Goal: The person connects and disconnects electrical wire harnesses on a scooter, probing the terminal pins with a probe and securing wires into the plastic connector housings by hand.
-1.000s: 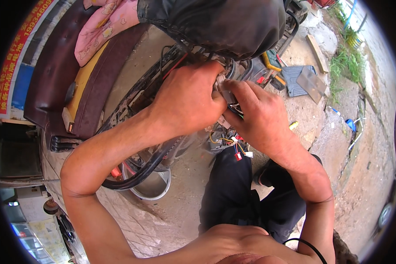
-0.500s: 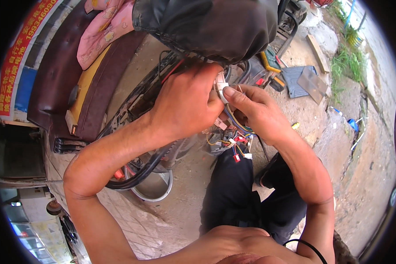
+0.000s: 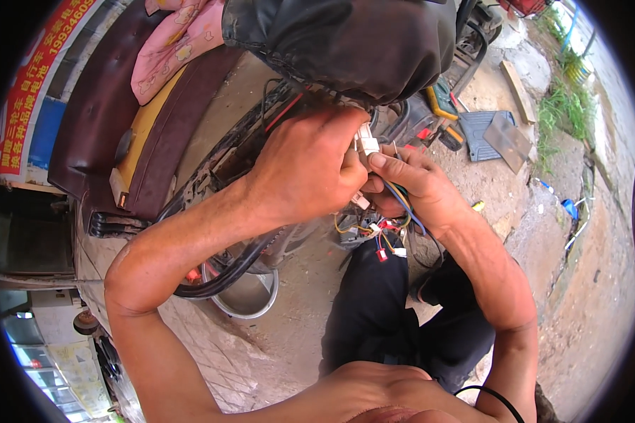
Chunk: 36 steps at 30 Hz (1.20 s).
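Two hands (image 3: pixel 307 163) (image 3: pixel 425 187) on white connector (image 3: pixel 366 143), lettered banner (image 3: pixel 39 95)

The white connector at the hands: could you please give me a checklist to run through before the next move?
1. White connector steadied: ok, the left hand grips it and the right hand meets its lower end.
2. Connector fully seated: cannot tell, fingers cover part of it.
3. Blue wire free of snags: cannot tell, part of its run is hidden.
4. Red plug and small white plug joined to something: not ok, both dangle below the hands.
5. Yellow-edged device clear of the hands: ok, it lies beyond them.
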Available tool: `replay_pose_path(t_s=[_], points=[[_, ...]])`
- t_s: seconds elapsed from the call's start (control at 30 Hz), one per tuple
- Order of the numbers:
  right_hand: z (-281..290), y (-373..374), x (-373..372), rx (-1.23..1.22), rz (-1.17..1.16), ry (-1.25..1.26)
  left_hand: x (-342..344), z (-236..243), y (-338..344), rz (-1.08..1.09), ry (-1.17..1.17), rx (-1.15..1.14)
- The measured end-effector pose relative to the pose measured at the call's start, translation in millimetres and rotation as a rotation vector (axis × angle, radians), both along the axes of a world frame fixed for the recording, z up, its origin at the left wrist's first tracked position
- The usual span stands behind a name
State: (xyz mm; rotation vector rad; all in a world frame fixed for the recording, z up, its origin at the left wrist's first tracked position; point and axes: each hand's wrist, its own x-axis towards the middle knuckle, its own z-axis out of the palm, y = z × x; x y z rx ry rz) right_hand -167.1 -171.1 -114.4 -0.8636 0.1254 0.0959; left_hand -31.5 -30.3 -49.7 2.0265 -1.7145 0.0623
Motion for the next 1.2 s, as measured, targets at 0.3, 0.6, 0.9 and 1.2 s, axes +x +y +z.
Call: replay_pose_path(t_s=[0.3,0.6,0.9,1.2], points=[[0.3,-1.2,-4.3,0.131,0.036,0.040,-5.6,1.8,-0.6,0.032,-0.034,0.043],[4.1,-2.7,-8.6,0.012,-0.020,0.140,0.0,3.6,-1.3,0.017,0.126,0.091],[-10.9,-20.8,-14.5,0.274,0.232,0.132,27.4,8.6,-4.5,-0.117,0.508,0.322],[8.7,-15.8,-7.4,-0.396,-0.026,0.089,39.9,-0.5,-0.7,-0.343,0.355,0.183]])
